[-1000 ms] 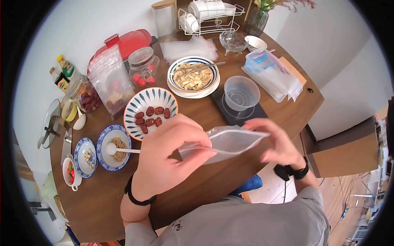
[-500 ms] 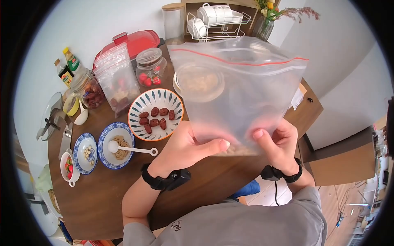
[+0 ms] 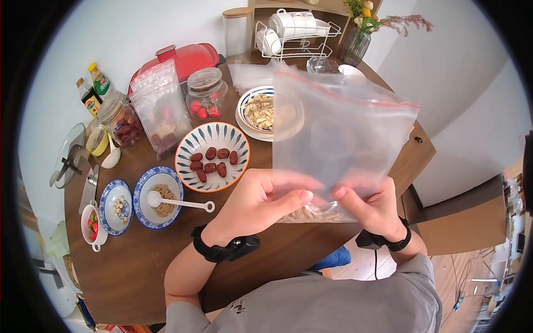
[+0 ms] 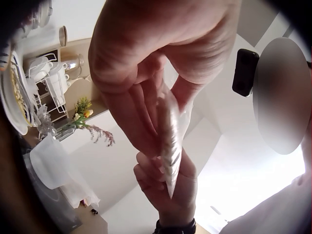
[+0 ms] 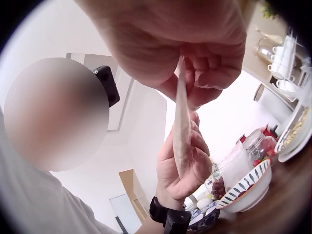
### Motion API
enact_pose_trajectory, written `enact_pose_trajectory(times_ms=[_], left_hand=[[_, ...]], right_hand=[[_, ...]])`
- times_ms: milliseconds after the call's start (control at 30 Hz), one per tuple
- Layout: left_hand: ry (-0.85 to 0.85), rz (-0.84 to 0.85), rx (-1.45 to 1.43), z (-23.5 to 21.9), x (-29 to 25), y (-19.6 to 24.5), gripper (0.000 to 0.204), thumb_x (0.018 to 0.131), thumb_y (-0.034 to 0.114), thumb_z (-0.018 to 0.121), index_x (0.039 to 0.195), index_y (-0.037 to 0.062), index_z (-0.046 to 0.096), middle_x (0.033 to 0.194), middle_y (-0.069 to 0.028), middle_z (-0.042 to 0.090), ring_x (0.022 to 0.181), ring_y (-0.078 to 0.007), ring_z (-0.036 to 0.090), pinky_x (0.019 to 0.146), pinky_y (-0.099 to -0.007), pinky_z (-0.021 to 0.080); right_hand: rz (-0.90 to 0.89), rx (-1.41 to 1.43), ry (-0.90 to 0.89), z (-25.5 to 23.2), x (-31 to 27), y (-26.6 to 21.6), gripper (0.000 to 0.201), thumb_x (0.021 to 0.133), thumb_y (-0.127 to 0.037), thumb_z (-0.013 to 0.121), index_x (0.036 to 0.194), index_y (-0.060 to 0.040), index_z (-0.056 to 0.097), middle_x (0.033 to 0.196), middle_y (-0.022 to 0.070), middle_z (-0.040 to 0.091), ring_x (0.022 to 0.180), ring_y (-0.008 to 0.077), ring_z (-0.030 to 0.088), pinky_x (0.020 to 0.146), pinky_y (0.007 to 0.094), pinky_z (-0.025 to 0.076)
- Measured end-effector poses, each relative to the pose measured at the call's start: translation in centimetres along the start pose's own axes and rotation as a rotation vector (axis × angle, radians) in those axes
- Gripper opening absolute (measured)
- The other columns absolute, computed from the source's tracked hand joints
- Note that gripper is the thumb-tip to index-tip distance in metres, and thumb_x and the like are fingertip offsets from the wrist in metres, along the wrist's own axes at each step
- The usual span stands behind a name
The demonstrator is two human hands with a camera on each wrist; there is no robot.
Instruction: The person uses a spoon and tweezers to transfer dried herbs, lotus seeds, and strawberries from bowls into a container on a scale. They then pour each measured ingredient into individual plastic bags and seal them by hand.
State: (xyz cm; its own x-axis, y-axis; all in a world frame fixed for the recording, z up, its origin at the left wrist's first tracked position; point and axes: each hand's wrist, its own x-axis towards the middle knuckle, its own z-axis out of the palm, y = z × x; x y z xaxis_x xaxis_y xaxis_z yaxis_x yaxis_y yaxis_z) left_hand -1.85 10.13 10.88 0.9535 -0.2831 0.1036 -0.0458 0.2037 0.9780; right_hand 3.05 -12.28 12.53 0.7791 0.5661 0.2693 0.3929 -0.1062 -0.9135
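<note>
Both hands hold a clear zip-lock bag point(image 3: 344, 133) with a red line along its top, upright over the table's near side. The left hand point(image 3: 244, 202) grips its lower left part, thumb in front and fingers behind. On the lower right, the right hand point(image 3: 375, 208) pinches it the same way, the two thumb tips close together. Pale short strips point(image 3: 316, 215) lie along the bag's bottom, below the thumbs. Seen edge-on in the left wrist view, the filled bottom point(image 4: 170, 151) is a thin bulging wedge between the hands.
Left of the hands stand a striped bowl of red dates point(image 3: 186, 139), a blue-rimmed bowl point(image 3: 142, 213) with pale strips and a white spoon point(image 3: 191, 205), and a smaller blue-rimmed dish point(image 3: 111, 219). Behind the bag is a bowl of dried slices point(image 3: 258, 114). A clear tub point(image 4: 46, 163) stands beyond.
The left hand pinched the bag's rim, with the right hand spread beside it; then both gripped it low, upright. Since then the bag's top has shifted right and the thumbs have come closer.
</note>
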Motion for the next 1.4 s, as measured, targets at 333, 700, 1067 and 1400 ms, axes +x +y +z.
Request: enact_pose_trajectory(times_ms=[333, 700, 1067, 1400], left_hand=[[-0.022, 0.069, 0.138, 0.0, -0.8, 0.6, 0.016, 0.091, 0.009, 0.063, 0.1, -0.0021, 0.07, 0.089, -0.0068, 0.073, 0.081, -0.0071, 0.065, 0.075, -0.0232, 0.051], [0.085, 0.145, 0.044, 0.1, -1.5, 1.2, 0.013, 0.083, 0.003, 0.07, 0.093, -0.0044, 0.071, 0.086, -0.0106, 0.072, 0.078, -0.0116, 0.065, 0.069, -0.0241, 0.05], [0.099, 0.249, 0.138, 0.2, -1.8, 1.8, 0.012, 0.085, 0.003, 0.068, 0.092, -0.0053, 0.071, 0.082, -0.0098, 0.071, 0.075, -0.011, 0.064, 0.065, -0.0239, 0.048], [0.025, 0.328, 0.293, -0.5, -2.3, 3.1, 0.016, 0.09, 0.008, 0.062, 0.096, -0.0026, 0.072, 0.077, -0.0105, 0.07, 0.064, -0.0141, 0.061, 0.057, -0.0252, 0.044]], right_hand=[[-0.17, -0.038, -0.005, 0.6, 0.1, -1.7, 0.008, 0.086, -0.008, 0.07, 0.087, 0.0, 0.068, 0.078, 0.0022, 0.066, 0.069, 0.011, 0.058, 0.063, 0.0248, 0.046], [-0.252, -0.112, -0.146, 0.2, 0.4, -2.6, 0.012, 0.084, -0.007, 0.069, 0.077, 0.0017, 0.067, 0.065, 0.0089, 0.061, 0.056, 0.0161, 0.054, 0.05, 0.0275, 0.04], [-0.326, -0.21, -0.127, 0.1, 0.9, -3.8, 0.009, 0.081, -0.004, 0.068, 0.074, 0.0006, 0.067, 0.064, 0.0087, 0.06, 0.053, 0.0176, 0.054, 0.046, 0.028, 0.038], [-0.387, -0.227, -0.129, -0.1, 0.6, -3.6, 0.011, 0.081, -0.004, 0.069, 0.072, -0.0001, 0.066, 0.062, 0.0083, 0.057, 0.051, 0.0202, 0.05, 0.045, 0.0303, 0.036]])
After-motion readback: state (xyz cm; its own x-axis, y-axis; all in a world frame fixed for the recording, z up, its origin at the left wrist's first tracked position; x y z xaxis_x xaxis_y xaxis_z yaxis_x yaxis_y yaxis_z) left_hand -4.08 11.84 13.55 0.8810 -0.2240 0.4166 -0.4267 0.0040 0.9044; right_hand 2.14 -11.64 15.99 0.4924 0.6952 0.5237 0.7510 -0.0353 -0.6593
